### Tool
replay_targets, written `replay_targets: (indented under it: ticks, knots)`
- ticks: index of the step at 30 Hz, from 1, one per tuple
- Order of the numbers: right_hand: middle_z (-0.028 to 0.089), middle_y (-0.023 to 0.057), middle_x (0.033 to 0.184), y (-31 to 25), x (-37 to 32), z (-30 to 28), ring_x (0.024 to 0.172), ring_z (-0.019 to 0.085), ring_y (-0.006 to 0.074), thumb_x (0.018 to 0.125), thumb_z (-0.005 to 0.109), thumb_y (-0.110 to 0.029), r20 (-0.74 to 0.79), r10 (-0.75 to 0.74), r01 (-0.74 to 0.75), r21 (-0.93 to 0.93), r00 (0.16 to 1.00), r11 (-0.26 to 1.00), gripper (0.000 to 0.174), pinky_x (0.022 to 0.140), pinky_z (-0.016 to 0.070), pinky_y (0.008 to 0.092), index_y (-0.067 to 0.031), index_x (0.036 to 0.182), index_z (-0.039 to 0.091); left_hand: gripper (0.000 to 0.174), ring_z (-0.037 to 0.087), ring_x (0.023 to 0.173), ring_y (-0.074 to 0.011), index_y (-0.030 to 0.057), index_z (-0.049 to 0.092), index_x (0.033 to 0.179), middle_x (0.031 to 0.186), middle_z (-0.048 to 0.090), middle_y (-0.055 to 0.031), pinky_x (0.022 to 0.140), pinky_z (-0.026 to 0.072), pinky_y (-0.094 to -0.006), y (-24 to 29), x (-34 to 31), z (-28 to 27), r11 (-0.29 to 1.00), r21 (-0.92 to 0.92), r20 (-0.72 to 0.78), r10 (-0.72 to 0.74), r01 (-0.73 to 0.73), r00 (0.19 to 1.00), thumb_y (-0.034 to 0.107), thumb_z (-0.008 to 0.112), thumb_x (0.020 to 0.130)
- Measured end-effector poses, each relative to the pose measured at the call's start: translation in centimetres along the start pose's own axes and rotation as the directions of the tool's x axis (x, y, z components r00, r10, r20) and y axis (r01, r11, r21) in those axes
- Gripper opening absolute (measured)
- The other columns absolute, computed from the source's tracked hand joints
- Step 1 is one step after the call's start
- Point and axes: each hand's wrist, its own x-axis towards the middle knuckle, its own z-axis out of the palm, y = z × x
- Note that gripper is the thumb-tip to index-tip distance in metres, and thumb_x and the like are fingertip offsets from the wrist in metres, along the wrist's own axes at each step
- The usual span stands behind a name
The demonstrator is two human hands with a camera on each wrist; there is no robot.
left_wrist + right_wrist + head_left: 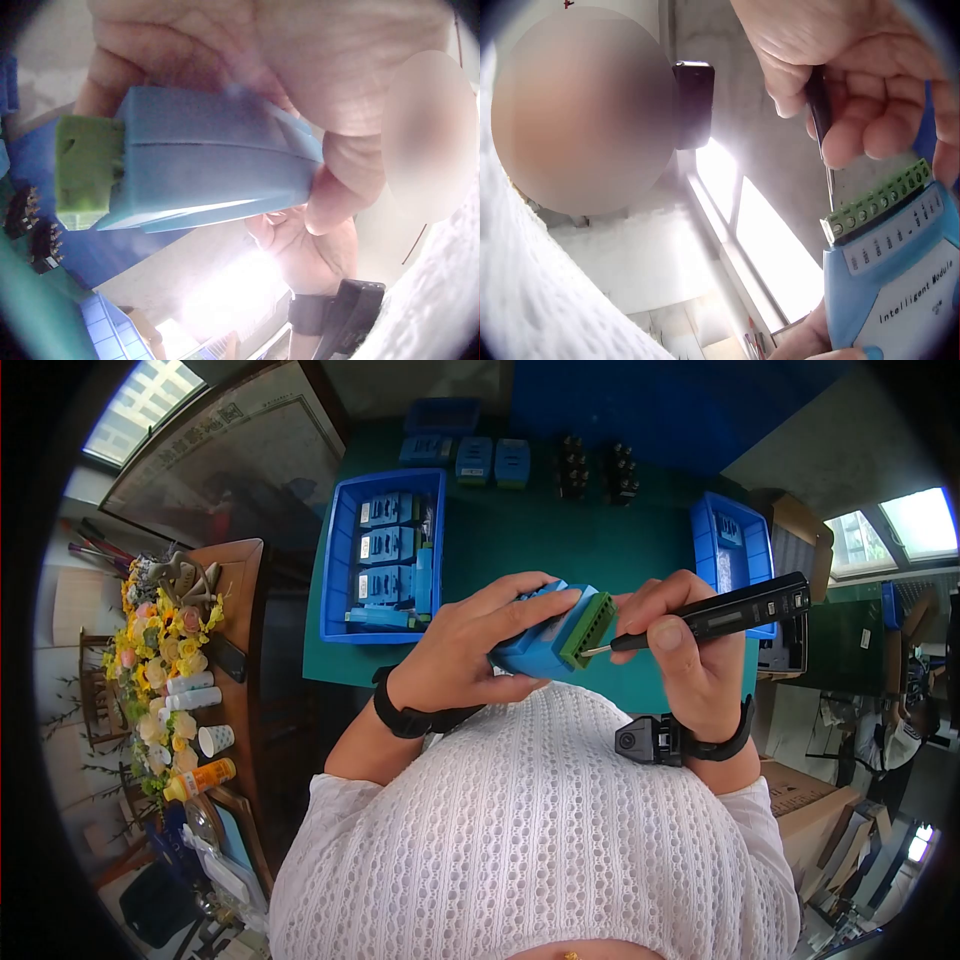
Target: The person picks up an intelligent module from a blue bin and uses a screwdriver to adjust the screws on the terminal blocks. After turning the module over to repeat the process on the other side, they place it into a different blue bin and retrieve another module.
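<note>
Holding the blue module (538, 648) in my left hand (450, 650), fingers over its top and thumb beneath, I have it in front of my chest, above the near edge of the green surface (560, 550). My right hand (692, 665) grips the black screwdriver (725, 618) between thumb and fingers, and its metal tip (597, 651) meets the green terminal block (592, 630) on the module's end, at one end of the row of screws. The right wrist view shows the label on the module's face (it reads "Intelligent Module", tilted from that angle). Toward the left edge of the surface stands the left blue bin (334, 565), with several blue modules (385, 547) in it, some in a column and others along its right and near walls. Near the far edge, left of the middle, lie more blue modules (473, 461) (two of them side by side), with a small blue tray (442, 415) behind. Right of those, also toward the far edge, sit two dark clusters of parts (572, 468), a little apart from each other. By the right edge is the right blue bin (707, 550), with a blue piece (730, 529) at its far end. I wear a black band on each wrist.
</note>
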Motion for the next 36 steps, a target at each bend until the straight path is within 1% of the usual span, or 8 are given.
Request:
replay_targets:
  ticks: [7, 11, 14, 18, 21, 24, 29, 36]
  knots:
    - [0.06, 0.0087, 0.076, 0.4, 0.1, -0.4, 0.064, 0.058, 0.0093, 0.086, 0.057, -0.016, 0.09, -0.026, 0.034, -0.092, 0.996, 0.995, 0.018, 0.059, 0.048, 0.0216, 0.0014, 0.083, 0.054, 0.071, 0.056, 0.101, -0.0306, 0.0153, 0.047, 0.125, 0.121, 0.049, -0.0153, 0.081, 0.0478, -0.035, 0.0, 0.0, -0.2, 0.999, 0.047, 0.016, -0.008, 0.007, 1.0, 0.015, 0.074, 0.06]
    - [0.058, 0.0085, 0.073, 0.9, 1.0, -0.8, 0.062, 0.057, 0.0116, 0.093, 0.044, -0.021, -0.226, -0.017, 0.056, 0.167, 0.974, 0.984, 0.024, 0.067, 0.0512, 0.03, -0.0004, 0.086, 0.053, 0.068, 0.052, 0.108, -0.03, 0.0115, 0.04, 0.13, 0.123, 0.048, -0.0149, 0.087, 0.046, -0.0389, -1.1, 0.0, 0.1, 0.977, -0.209, -0.028, -0.038, 0.032, 0.999, 0.023, 0.07, 0.071]
    - [0.055, 0.0071, 0.07, 3.0, 2.0, -2.0, 0.064, 0.055, 0.0144, 0.096, 0.035, -0.023, -0.341, -0.028, 0.191, 0.455, 0.94, 0.87, 0.027, 0.078, 0.0501, 0.0405, -0.0026, 0.091, 0.051, 0.067, 0.047, 0.113, -0.0324, 0.007, 0.032, 0.133, 0.127, 0.043, -0.0175, 0.091, 0.0421, -0.0415, -2.4, -0.2, 1.6, 0.411, -0.897, -0.033, -0.434, 0.165, 0.9, 0.04, 0.058, 0.081]
    - [0.055, 0.0078, 0.071, 4.6, 2.0, -2.2, 0.067, 0.056, 0.0142, 0.095, 0.037, -0.022, -0.338, 0.05, 0.133, 0.497, 0.94, 0.857, 0.024, 0.08, 0.0493, 0.039, -0.0029, 0.092, 0.051, 0.069, 0.039, 0.118, -0.042, 0.0052, 0.024, 0.135, 0.131, 0.036, -0.0241, 0.089, 0.0448, -0.0479, -3.2, 0.4, 0.3, -0.43, -0.901, 0.224, -0.357, 0.053, 0.907, 0.044, 0.051, 0.085]
    - [0.056, 0.0086, 0.074, 5.0, 1.6, -1.8, 0.069, 0.056, 0.0141, 0.095, 0.037, -0.022, -0.343, 0.047, 0.117, 0.443, 0.938, 0.889, 0.024, 0.081, 0.0492, 0.0387, -0.0021, 0.093, 0.05, 0.062, 0.035, 0.121, -0.0421, 0.0043, 0.03, 0.131, 0.127, 0.042, -0.0207, 0.093, 0.0413, -0.0509, -3.2, 0.8, 0.3, -0.441, -0.897, 0.185, -0.288, 0.041, 0.94, 0.044, 0.048, 0.087]
    - [0.056, 0.0105, 0.079, 4.8, 1.5, -0.8, 0.07, 0.057, 0.0145, 0.095, 0.037, -0.022, -0.332, -0.045, 0.169, 0.355, 0.942, 0.919, 0.024, 0.082, 0.0486, 0.0391, -0.0003, 0.094, 0.048, 0.069, 0.025, 0.126, -0.0454, 0.0003, 0.02, 0.135, 0.133, 0.027, -0.0291, 0.095, 0.0398, -0.0523, -2.9, 1.0, 0.9, -0.487, -0.872, 0.109, -0.296, -0.052, 0.949, 0.043, 0.048, 0.087]
    - [0.054, 0.0125, 0.087, 4.6, 1.2, 0.5, 0.075, 0.057, 0.0167, 0.093, 0.042, -0.03, -0.16, -0.351, 0.374, 0.151, 0.923, 0.915, 0.031, 0.089, 0.0437, 0.0431, 0.0011, 0.096, 0.044, 0.072, 0.027, 0.126, -0.0437, 0.0029, 0.019, 0.136, 0.136, 0.023, -0.0272, 0.094, 0.0417, -0.0506, -1.4, 1.5, 1.4, -0.474, -0.876, 0.083, -0.324, -0.086, 0.942, 0.047, 0.047, 0.087]
    - [0.054, 0.01, 0.074, 3.5, 1.3, 0.6, 0.071, 0.055, 0.0164, 0.089, 0.046, -0.041, -0.078, -0.431, 0.437, 0.096, 0.899, 0.894, 0.038, 0.089, 0.0421, 0.0463, -0.0036, 0.092, 0.044, 0.084, 0.038, 0.12, -0.0407, 0.0092, 0.013, 0.139, 0.14, 0.018, -0.0211, 0.09, 0.0452, -0.051, -1.5, 1.3, 1.5, -0.441, -0.897, 0.026, -0.104, -0.023, 0.994, 0.059, 0.047, 0.081]
